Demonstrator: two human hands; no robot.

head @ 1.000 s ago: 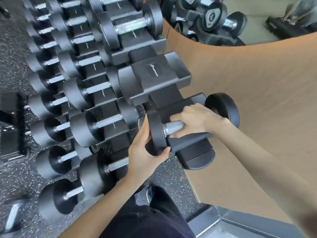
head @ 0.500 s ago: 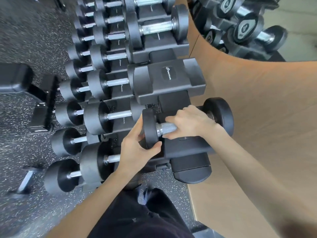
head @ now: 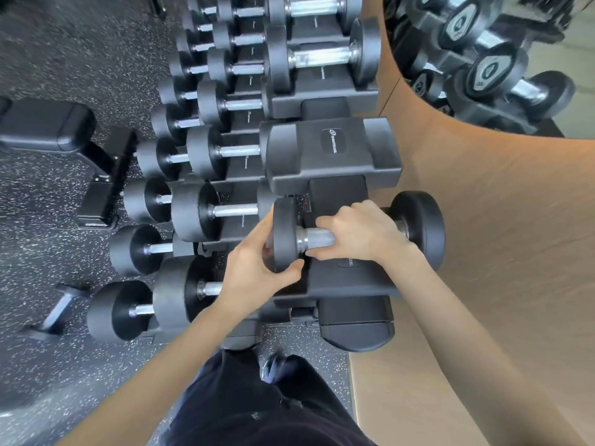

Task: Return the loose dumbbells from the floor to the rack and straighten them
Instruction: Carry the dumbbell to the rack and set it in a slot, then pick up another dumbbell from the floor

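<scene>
Two hands are on the dumbbell (head: 418, 226). My left hand (head: 257, 272) cups the outer head, thumb under its rim and fingers curled round the edge. My right hand (head: 363, 233) is wrapped over the knurled handle. The dumbbell lies across the nearest saddle (head: 341, 284) of the rack's top tier, though I can't tell if its weight is fully down.

To finish well, I'd centre it so both heads overhang evenly and the handle runs parallel to its neighbours. I'd ease it down, keeping my fingers out from under the heads.

The next saddle (head: 331, 149) along shows its whole top face and logo. The one beyond that carries a chrome-handled dumbbell (head: 318, 57). To my left, the lower-tier dumbbells (head: 193, 214) sit in rows, one per slot.
</scene>
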